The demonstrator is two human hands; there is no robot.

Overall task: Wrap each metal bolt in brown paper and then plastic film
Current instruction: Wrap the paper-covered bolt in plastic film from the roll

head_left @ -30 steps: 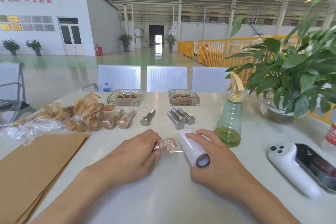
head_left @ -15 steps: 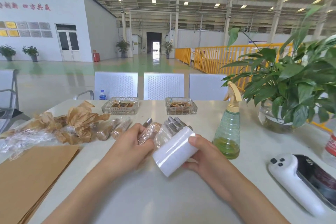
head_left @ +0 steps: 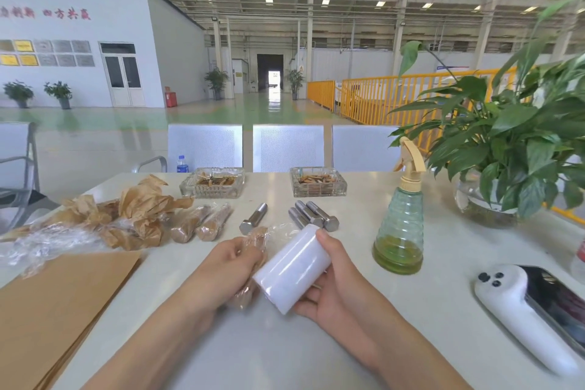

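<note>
The right hand (head_left: 329, 288) cradles the white roll of plastic film (head_left: 291, 272), fingers curled round it, above the table (head_left: 285, 355). Just left, touching the roll, the left hand (head_left: 228, 269) grips a paper-wrapped bolt (head_left: 256, 239), brown under crinkled clear film. Beyond them lie bare steel bolts (head_left: 311, 215), then two wrapped ones (head_left: 202, 222).

Four bare bolts (head_left: 253, 222) at twelve o'clock, two wrapped bolts (head_left: 202, 222) at eleven, two glass ashtrays (head_left: 212, 183), one spray bottle (head_left: 399, 225).
</note>
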